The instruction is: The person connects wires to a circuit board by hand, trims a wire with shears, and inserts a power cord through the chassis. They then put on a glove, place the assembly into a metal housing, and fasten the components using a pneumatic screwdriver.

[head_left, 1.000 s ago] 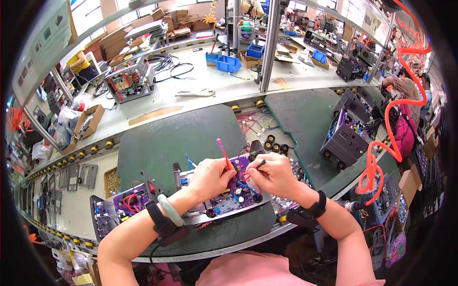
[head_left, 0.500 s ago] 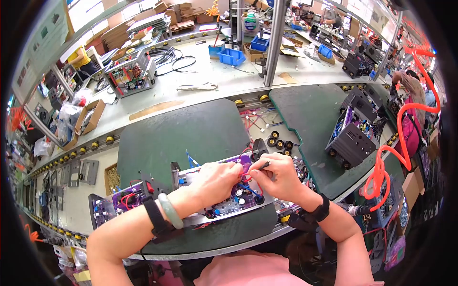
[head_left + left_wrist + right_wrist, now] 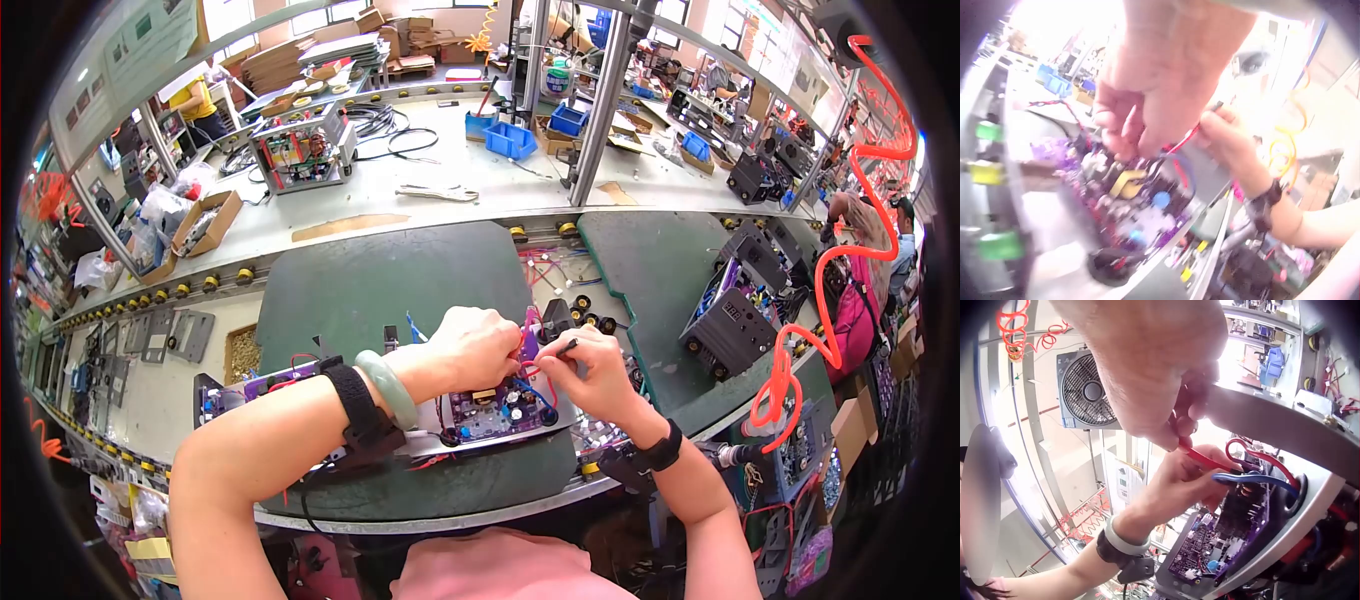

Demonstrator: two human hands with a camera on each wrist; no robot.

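Note:
A purple circuit board (image 3: 495,412) sits in a grey metal panel (image 3: 430,455) at the near edge of a green mat (image 3: 400,275). My left hand (image 3: 490,345) is curled over the board's far end. It grips a red wire (image 3: 1200,457) beside a pink strip (image 3: 528,335). My right hand (image 3: 590,368) pinches the same red wire (image 3: 1182,140) a short way along, and a thin dark tool (image 3: 566,347) sticks out of its fingers. A blue wire (image 3: 1254,479) loops below the red one. The wire ends on the board are hidden by the hands.
A black metal unit (image 3: 735,330) stands on the right mat. Black knobs (image 3: 590,305) lie behind my hands. A second purple board (image 3: 250,388) lies to the left. A red coiled hose (image 3: 800,340) hangs at right near a person (image 3: 855,255). Blue bins (image 3: 510,140) and a cardboard box (image 3: 205,225) sit behind.
The pink strip that stood upright in my left hand now lies low between the hands. Both hands have moved toward the board's far right end and closed in on the red wire.

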